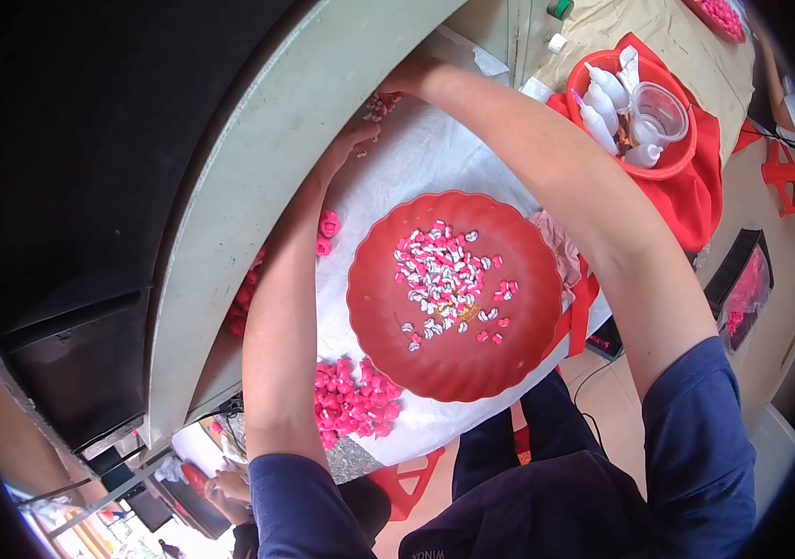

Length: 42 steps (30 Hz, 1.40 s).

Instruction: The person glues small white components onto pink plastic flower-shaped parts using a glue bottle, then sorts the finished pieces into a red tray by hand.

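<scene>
Both arms reach forward round a red scalloped bowl [360, 303] that holds many small pink and white pieces [437, 270]. Beyond the bowl, at the edge of a grey curved panel, my left hand [353, 140] lies beside a cluster of similar small pieces [379, 107]. Its visible fingers look stretched out toward them, and a few loose pieces lie close by. On the far side of that cluster is my right hand [409, 76]. The panel hides part of it, so its fingers do not show clearly.
The grey panel [230, 158] bends over the table's left side. Bright pink parts [356, 401] are heaped on the white sheet [421, 154]. A red basin [677, 168] at far right holds white squeeze bottles [600, 107] and a clear cup [657, 114]. Another person's hand [228, 489] shows lower left.
</scene>
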{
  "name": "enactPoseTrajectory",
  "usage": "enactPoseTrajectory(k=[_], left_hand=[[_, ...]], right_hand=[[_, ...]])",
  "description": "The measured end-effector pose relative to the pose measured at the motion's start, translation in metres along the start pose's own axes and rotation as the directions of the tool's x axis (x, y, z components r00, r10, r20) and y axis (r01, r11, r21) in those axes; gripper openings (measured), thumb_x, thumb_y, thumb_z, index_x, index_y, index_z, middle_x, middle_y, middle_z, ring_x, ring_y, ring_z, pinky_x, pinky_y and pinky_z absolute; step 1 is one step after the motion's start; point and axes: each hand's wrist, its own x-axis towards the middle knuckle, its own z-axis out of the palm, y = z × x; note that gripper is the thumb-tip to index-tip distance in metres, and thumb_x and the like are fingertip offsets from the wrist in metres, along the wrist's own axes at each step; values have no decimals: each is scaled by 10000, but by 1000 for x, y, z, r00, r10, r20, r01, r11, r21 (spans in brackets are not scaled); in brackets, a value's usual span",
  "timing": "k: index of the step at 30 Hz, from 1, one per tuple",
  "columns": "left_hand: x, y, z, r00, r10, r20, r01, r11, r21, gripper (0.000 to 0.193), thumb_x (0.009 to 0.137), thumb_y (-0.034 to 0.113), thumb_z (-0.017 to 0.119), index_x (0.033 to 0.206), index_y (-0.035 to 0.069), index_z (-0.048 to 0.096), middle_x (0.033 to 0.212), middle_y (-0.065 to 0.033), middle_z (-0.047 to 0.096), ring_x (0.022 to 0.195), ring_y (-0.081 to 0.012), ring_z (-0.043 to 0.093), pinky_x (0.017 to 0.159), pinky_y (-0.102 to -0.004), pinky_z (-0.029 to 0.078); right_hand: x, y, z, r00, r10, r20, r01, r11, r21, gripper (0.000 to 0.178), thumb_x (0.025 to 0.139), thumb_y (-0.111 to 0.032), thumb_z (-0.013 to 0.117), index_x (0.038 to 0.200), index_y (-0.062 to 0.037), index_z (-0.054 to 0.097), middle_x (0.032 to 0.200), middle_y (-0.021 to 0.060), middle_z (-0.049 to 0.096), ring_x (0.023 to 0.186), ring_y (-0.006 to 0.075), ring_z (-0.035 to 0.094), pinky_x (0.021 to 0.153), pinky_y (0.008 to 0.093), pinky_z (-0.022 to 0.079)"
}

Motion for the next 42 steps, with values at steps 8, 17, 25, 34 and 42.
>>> enactPoseTrajectory(k=[8,17,25,34,42], left_hand=[[8,-22,-18,1000,3,-12,3,899,438,971,406,236,807,1259,59,376,1218,-149,454,1158,-251,404,986,-353,307],[20,-32,6,996,65,66,-64,998,-29,616,485,32,729,1063,31,516,1011,-90,550,956,-223,519,891,-306,409],[9,-27,17,993,-119,-22,93,867,-490,334,723,-62,539,1052,-9,535,952,-76,566,892,-198,561,844,-307,458],[-84,35,18,953,-259,-160,170,888,-427,344,765,-26,550,1109,-24,541,979,-92,602,876,-130,572,804,-239,444],[-186,22,66,921,-347,175,388,791,-474,352,807,-20,515,1158,-6,509,925,-68,621,704,-76,578,608,-211,481]], right_hand=[[6,-35,-33,914,15,405,4,999,-46,478,648,-186,654,1097,-61,546,1087,157,559,993,299,542,843,357,441],[-18,-41,4,845,91,527,117,929,-350,509,531,-201,759,993,-57,602,1018,122,597,950,254,564,803,314,465],[-29,-36,-23,788,209,579,-352,924,146,249,603,-54,686,845,-35,628,731,89,620,647,175,615,544,294,520],[-77,-100,-81,905,83,417,-146,982,122,250,634,-170,671,830,-24,622,724,163,611,646,262,604,628,336,481],[-176,-133,-97,692,53,720,-106,994,29,391,638,-91,679,1000,21,578,894,190,606,875,300,587,761,336,464]])
